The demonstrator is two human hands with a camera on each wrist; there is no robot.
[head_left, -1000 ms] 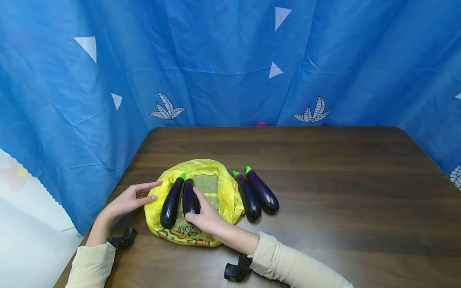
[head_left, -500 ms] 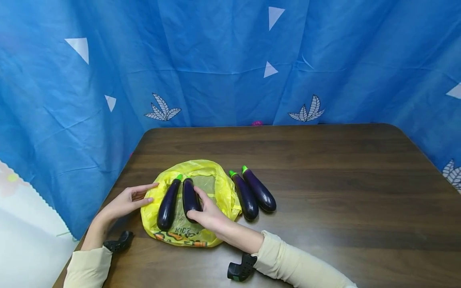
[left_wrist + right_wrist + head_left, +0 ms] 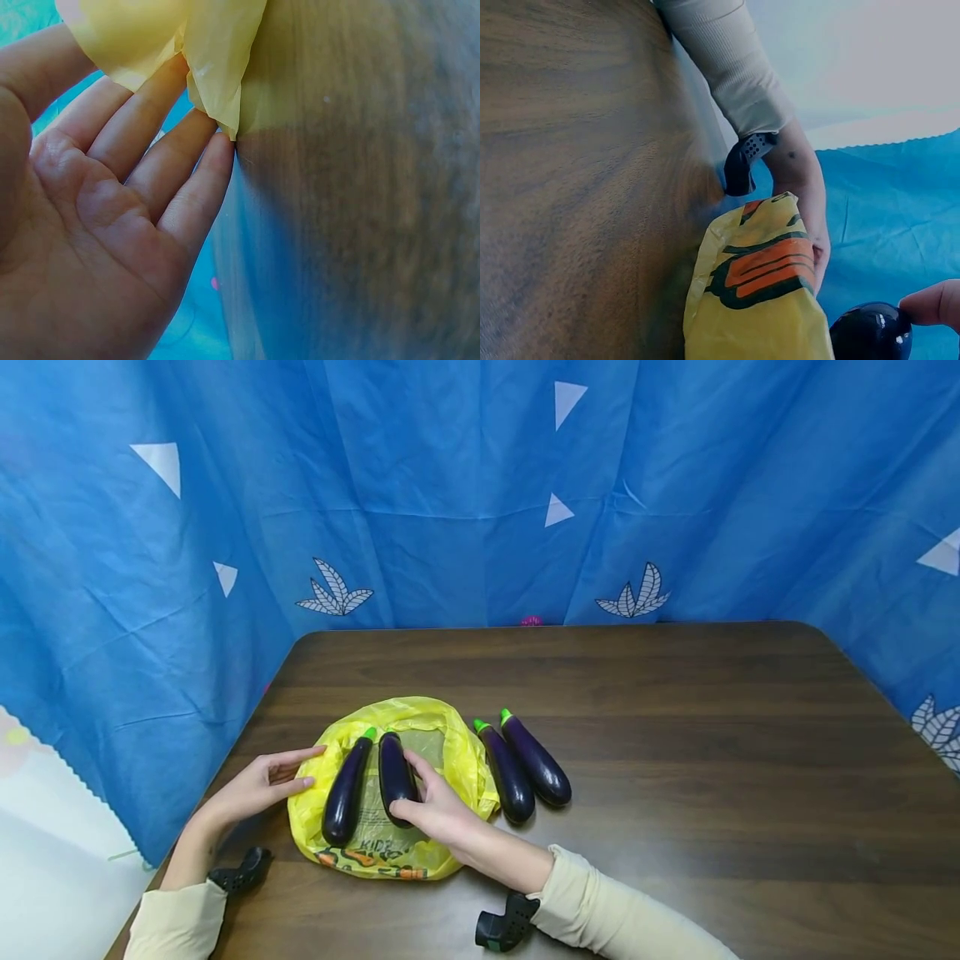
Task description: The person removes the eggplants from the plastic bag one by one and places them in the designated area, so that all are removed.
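Observation:
A yellow plastic bag (image 3: 306, 837) sits on the table with its mouth spread wide. My right hand (image 3: 442, 810) grips an eggplant (image 3: 396, 777) over the bag's opening, thumb near its round end and a finger along its side. In the right wrist view the dark end of this eggplant (image 3: 871, 334) shows beside my thumb. Left of it, a second eggplant (image 3: 348, 793) with a green cap lies in the bag. My left hand (image 3: 258, 785) touches the bag's left side with extended fingers; in the left wrist view the fingertips reach under the bag's edge (image 3: 214, 60).
Two more eggplants lie side by side just right of the bag, a nearer eggplant (image 3: 510, 781) and a farther eggplant (image 3: 538, 764). The brown wooden table (image 3: 712, 760) extends right. A blue curtain (image 3: 450, 460) hangs behind it. Black wrist mounts (image 3: 506, 922) sit on both wrists.
The whole head view has shifted slightly. The eggplant in my right hand has moved a little right, away from the other one in the bag. My left hand stays at the bag's side.

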